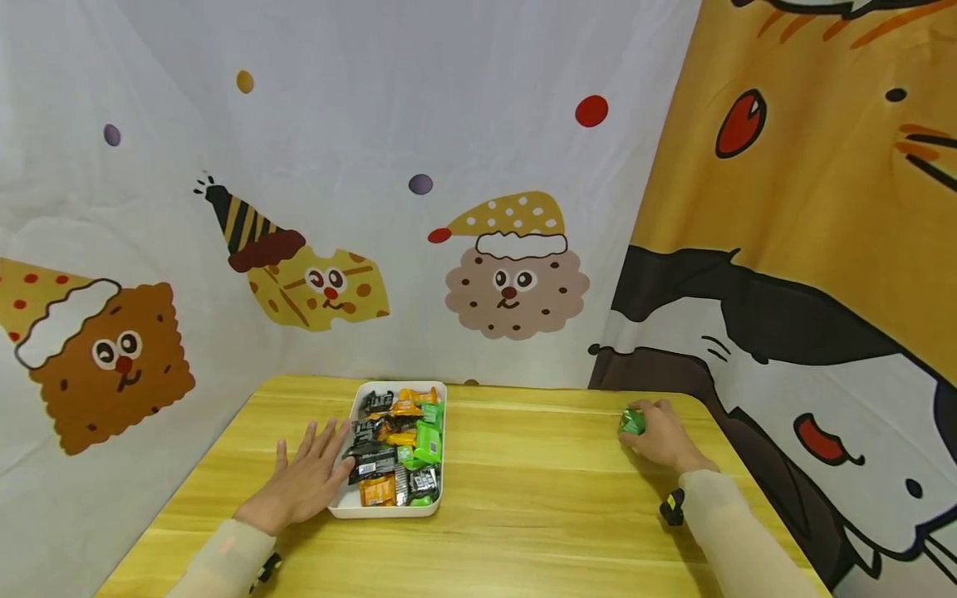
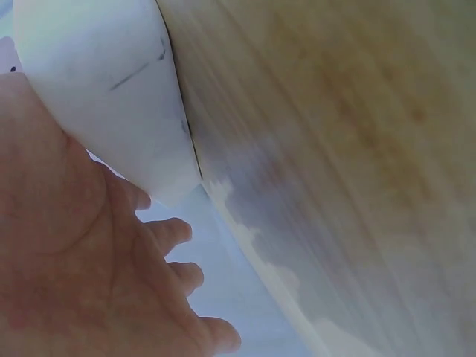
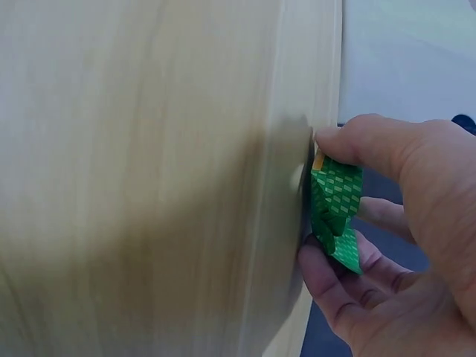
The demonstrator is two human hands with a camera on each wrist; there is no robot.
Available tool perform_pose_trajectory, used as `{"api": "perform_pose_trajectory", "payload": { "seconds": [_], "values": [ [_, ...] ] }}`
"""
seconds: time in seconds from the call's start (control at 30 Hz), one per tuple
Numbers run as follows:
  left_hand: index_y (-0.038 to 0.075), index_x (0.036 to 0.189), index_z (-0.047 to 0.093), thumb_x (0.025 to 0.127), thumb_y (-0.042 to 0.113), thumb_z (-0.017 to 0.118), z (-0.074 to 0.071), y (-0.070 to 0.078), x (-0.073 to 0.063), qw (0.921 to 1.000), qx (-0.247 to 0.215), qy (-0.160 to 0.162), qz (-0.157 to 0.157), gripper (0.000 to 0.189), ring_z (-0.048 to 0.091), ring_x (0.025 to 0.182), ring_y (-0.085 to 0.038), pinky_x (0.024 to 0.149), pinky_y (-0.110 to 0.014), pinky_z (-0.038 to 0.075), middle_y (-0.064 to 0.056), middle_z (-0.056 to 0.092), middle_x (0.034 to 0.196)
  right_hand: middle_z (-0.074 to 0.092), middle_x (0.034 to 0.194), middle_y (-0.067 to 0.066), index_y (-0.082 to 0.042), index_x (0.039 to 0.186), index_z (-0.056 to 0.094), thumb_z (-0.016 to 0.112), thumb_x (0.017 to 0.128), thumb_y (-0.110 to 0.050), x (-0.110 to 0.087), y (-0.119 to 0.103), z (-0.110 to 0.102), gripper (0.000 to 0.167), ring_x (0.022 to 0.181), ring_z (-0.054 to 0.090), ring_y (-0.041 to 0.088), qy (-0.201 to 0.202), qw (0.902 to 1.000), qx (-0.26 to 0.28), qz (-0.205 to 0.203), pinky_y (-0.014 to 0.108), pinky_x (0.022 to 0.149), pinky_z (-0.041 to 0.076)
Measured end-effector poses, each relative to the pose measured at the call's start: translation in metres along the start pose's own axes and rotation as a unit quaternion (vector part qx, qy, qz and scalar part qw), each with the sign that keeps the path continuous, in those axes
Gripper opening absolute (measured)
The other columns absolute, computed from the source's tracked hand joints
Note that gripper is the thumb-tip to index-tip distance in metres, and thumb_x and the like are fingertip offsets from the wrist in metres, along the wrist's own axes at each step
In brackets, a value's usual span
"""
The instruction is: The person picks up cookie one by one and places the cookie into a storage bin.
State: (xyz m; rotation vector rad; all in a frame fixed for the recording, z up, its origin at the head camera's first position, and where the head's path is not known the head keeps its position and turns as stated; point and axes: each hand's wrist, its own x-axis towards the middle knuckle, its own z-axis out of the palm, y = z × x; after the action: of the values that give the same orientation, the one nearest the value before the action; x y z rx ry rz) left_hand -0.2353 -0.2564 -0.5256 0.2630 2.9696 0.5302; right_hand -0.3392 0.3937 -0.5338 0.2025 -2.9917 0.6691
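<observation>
A white tray (image 1: 385,512) full of black, orange and green wrapped candies stands left of centre on the wooden table. Beside its left wall lies my left hand (image 1: 302,482), fingers spread and straight, the thumb reaching over the rim. In the left wrist view, the palm (image 2: 67,245) is against the side of the white tray (image 2: 119,89). Over at the right of the table, my right hand (image 1: 661,436) pinches a green wrapped candy (image 1: 631,422). The right wrist view shows the green candy (image 3: 336,204) between thumb and fingers, close to the tabletop.
The wooden table (image 1: 523,473) reaches back to a white cloth (image 1: 336,124) printed with cartoon snacks. An orange patterned cloth (image 1: 822,208) hangs along the right side. Both wrists wear dark straps.
</observation>
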Motion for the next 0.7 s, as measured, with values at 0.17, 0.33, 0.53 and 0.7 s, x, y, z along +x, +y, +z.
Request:
{"api": "perform_pose_trajectory", "payload": {
  "seconds": [0.17,0.33,0.53,0.7],
  "values": [
    [0.012,0.188,0.018,0.126,0.055,0.039,-0.001,0.001,-0.001,0.9999,0.003,0.010,0.006,0.078,0.003,0.180,-0.059,0.132,-0.095,-0.007,-0.024,0.012,0.196,0.057,0.143,0.043,0.008,0.155,0.065,0.090,0.103,-0.025,-0.002,-0.008,0.004,0.067,0.108,0.070,0.042,-0.007,0.9998,0.003,-0.018,0.062,0.095,0.066],
    [0.012,0.187,0.023,0.126,0.054,0.042,-0.001,0.000,-0.003,0.9997,0.004,0.021,0.015,0.077,0.006,0.179,-0.061,0.131,-0.097,-0.004,-0.025,0.016,0.195,0.058,0.143,0.038,0.005,0.158,0.065,0.090,0.103,-0.027,-0.004,-0.021,0.007,0.068,0.110,0.070,0.039,-0.016,0.9994,0.006,-0.029,0.060,0.097,0.066],
    [0.013,0.188,0.022,0.126,0.054,0.040,0.000,0.000,-0.005,0.9998,0.003,0.016,0.010,0.076,0.005,0.180,-0.060,0.132,-0.096,-0.004,-0.025,0.015,0.195,0.058,0.144,0.035,0.004,0.159,0.064,0.089,0.104,-0.027,-0.008,-0.041,0.008,0.068,0.113,0.070,0.038,-0.023,0.9985,0.015,-0.047,0.062,0.101,0.066],
    [0.014,0.189,0.018,0.127,0.055,0.037,0.001,0.001,-0.005,1.0000,0.002,0.002,-0.002,0.077,0.001,0.180,-0.060,0.133,-0.095,-0.007,-0.025,0.012,0.195,0.060,0.142,0.031,0.001,0.159,0.065,0.090,0.105,-0.027,-0.009,-0.057,0.013,0.066,0.108,0.070,0.032,-0.021,0.9972,0.011,-0.070,0.058,0.099,0.066]
  ]
}}
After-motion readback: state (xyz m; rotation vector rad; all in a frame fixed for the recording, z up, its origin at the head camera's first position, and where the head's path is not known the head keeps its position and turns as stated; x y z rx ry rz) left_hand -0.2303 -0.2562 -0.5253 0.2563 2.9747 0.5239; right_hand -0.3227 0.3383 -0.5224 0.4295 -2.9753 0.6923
